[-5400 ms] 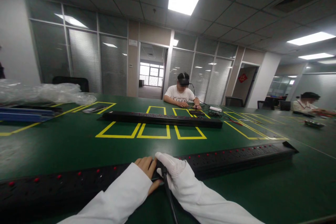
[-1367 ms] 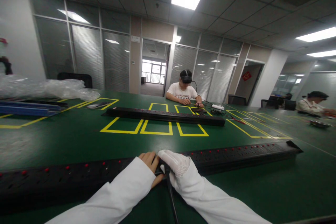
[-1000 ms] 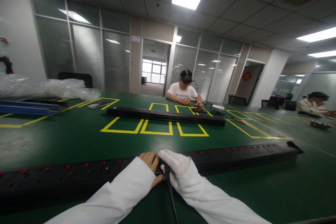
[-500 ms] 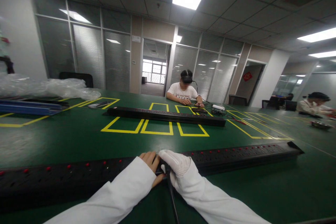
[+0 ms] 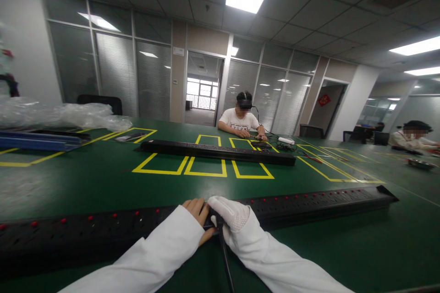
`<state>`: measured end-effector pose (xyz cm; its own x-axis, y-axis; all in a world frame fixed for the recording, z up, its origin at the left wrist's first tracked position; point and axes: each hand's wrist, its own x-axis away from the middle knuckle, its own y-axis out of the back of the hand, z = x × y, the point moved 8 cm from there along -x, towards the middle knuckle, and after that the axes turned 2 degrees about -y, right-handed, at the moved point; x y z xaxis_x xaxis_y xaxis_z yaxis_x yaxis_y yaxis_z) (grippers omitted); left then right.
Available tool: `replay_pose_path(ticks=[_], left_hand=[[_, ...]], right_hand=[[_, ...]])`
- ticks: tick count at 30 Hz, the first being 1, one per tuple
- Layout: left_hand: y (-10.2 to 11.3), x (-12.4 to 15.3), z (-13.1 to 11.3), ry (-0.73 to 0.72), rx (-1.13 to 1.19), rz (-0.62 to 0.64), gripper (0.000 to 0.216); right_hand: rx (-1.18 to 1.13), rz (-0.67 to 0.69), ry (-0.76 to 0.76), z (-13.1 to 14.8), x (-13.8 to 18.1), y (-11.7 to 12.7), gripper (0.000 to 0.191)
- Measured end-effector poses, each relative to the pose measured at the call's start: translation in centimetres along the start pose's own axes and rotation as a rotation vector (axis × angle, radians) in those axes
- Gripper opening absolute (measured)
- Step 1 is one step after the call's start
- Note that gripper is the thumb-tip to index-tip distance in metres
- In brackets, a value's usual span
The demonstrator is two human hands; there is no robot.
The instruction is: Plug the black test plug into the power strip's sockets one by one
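Note:
A long black power strip (image 5: 309,205) with a row of red dots along its top runs across the green table in front of me. My left hand (image 5: 198,213), bare below a white sleeve, grips the strip near its middle, fingers over the top and thumb on the near side. Right beside it, my right hand (image 5: 233,213) wears a white dotted glove and is closed around a black plug (image 5: 219,220) at the strip. From the plug a black cable (image 5: 226,256) hangs down toward me. The plug's front end is hidden by my fingers.
A second black power strip (image 5: 220,151) lies farther back across yellow tape outlines. At left are blue rails (image 5: 37,141) and clear plastic wrap (image 5: 68,115). A person (image 5: 239,119) sits across the table near a white box (image 5: 286,140) with wires; another person (image 5: 410,137) sits at right.

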<state>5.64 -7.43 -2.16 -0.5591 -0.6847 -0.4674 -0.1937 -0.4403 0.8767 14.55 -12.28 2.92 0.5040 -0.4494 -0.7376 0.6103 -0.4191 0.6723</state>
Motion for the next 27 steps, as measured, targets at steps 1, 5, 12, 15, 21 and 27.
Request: replay_pose_path(ticks=[1,5,12,15,21,27], left_hand=[[-0.02,-0.01,0.00,-0.001,-0.003,-0.001,0.050],[-0.07,-0.08,0.03,0.009,-0.021,0.002,0.050],[0.31,-0.13,-0.08,0.003,-0.014,0.024,0.049],[0.45,-0.13,-0.19,-0.010,0.006,0.038,0.048],[0.37,-0.10,-0.11,0.006,0.001,0.036,0.048],[0.12,-0.04,-0.03,-0.004,-0.019,0.022,0.050]], right_hand=[[0.001,-0.001,-0.001,-0.01,0.01,0.02,0.053],[0.005,0.008,0.003,-0.03,-0.02,-0.05,0.053],[-0.005,0.010,-0.006,-0.08,-0.05,-0.10,0.052],[-0.005,0.013,-0.013,-0.06,-0.02,-0.10,0.051],[-0.001,0.012,-0.024,-0.09,-0.07,-0.10,0.049],[-0.003,0.008,-0.016,-0.05,-0.17,-0.06,0.050]])
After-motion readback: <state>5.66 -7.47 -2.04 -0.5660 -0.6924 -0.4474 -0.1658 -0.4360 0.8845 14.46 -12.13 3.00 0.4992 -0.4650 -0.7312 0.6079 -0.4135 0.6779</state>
